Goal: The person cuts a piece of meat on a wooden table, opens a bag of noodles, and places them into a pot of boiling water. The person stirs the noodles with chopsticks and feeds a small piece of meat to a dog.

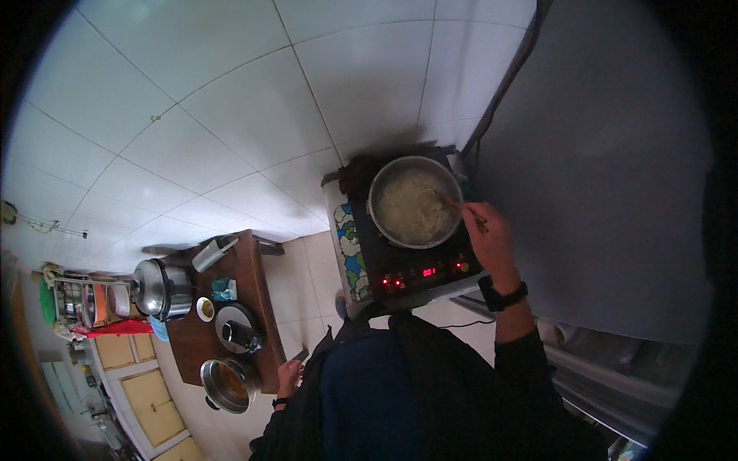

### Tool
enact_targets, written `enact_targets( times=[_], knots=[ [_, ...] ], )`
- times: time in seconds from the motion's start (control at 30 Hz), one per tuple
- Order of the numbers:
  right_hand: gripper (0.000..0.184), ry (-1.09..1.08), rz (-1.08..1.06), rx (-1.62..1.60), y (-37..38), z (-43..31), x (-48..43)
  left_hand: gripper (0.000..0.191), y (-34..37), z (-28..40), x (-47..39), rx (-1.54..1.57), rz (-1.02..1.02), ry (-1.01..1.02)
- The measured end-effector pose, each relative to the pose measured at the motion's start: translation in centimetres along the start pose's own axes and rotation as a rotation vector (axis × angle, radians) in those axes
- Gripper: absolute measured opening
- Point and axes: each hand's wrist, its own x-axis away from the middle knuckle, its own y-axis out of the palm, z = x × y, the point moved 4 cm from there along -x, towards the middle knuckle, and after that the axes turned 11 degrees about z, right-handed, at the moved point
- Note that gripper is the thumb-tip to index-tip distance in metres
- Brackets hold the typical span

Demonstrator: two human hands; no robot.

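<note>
A round metal pot (377, 227) stands on the black induction cooker (375, 262), whose red display is lit. Pale, noodle-like food (412, 207) in cloudy liquid fills much of it. My right hand (489, 236) is at the pot's right rim, gripping a thin brown stirring utensil (447, 199), perhaps chopsticks. The utensil's tip reaches into the food. Low at my left side, my left hand (287, 377) holds a small dark flat object (301, 354); what it is cannot be made out.
On the brown wooden table (190, 351) to the left are a pressure cooker (164, 288), a steel pot (230, 386), a small bowl (205, 309), a metal cup (209, 256) and a round plate (236, 316) under a dark object. A tiled wall rises behind the cooker; a large grey panel (594, 173) stands right.
</note>
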Motion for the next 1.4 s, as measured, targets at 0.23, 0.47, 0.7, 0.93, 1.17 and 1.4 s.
enact_targets(
  times=[0.23, 0.47, 0.7, 0.93, 1.17, 1.4],
  knots=[
    [0.023, 0.338, -0.225, -0.266, 0.6, -0.2, 1.8, 0.024, -0.1, 1.4, 1.5, -0.002, 0.016, -0.062],
    [0.019, 0.156, -0.359, -0.197, 1.7, -0.9, 2.3, 0.026, 0.1, 1.6, 0.7, 0.043, 0.005, -0.059],
    [0.017, 0.151, -0.013, -0.150, 0.9, 1.4, 0.5, 0.025, -0.1, 0.7, 1.0, 0.080, 0.004, -0.016],
    [0.023, 0.262, -0.137, -0.259, 4.1, 1.7, 0.6, 0.025, -0.2, 0.2, 1.1, 0.047, -0.015, 0.034],
    [0.021, 0.209, -0.297, -0.336, 4.2, -0.9, 2.3, 0.028, 0.2, -1.6, -0.1, 0.088, -0.029, 0.097],
    [0.017, 0.058, -0.105, -0.095, 1.8, 0.1, 1.1, 0.026, -0.3, -1.1, 0.9, 0.018, -0.016, -0.003]
  ],
)
